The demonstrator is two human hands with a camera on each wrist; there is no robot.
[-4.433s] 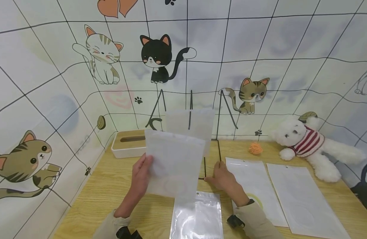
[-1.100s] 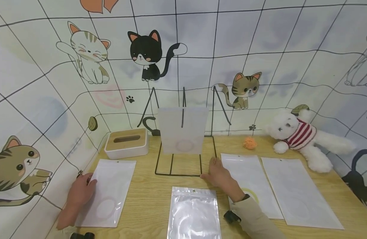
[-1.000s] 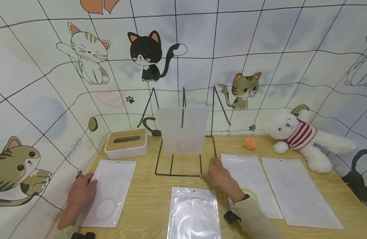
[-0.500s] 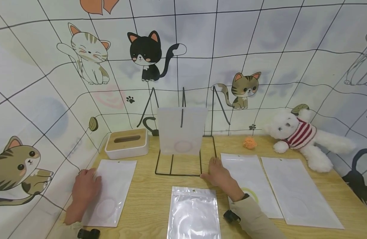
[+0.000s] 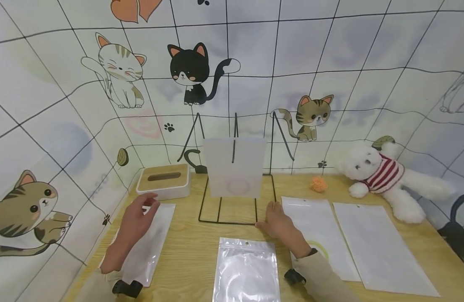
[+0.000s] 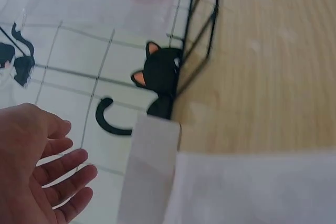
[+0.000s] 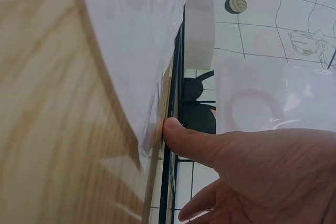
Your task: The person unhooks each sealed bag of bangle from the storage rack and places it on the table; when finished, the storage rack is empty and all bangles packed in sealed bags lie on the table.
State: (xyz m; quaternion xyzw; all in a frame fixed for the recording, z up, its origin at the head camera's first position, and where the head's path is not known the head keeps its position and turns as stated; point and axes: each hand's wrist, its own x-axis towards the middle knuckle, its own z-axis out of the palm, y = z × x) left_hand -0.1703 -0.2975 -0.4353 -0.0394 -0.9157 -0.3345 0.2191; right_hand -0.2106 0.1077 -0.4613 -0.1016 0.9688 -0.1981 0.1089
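My left hand [image 5: 135, 222] hovers above a white bag [image 5: 156, 243] lying on the left. In the left wrist view its fingers are loosely bent with nothing between them. My right hand [image 5: 278, 224] grips the front right corner of a black wire rack [image 5: 228, 222], thumb at the front bar and fingers by the side bar. A translucent white bag [image 5: 233, 163] hangs on the rack's middle hook, a faint pink ring showing through. In front lies a silvery zip bag [image 5: 247, 268]. Two more white bags, the nearer [image 5: 322, 230] with a yellow-green ring and the outer [image 5: 382, 247], lie right.
A white tissue box [image 5: 164, 181] with a wooden lid stands at the back left. Towards the back right are an orange ball [image 5: 319, 184] and a white plush toy [image 5: 386, 176] in a striped shirt. A cat-printed wall covering [image 5: 254, 50] surrounds the wooden table [image 5: 190, 260].
My left hand, which earlier held a white bag up before the rack, laid it on the table at left and released it. Now that hand has lifted forward and right. My right hand stays.
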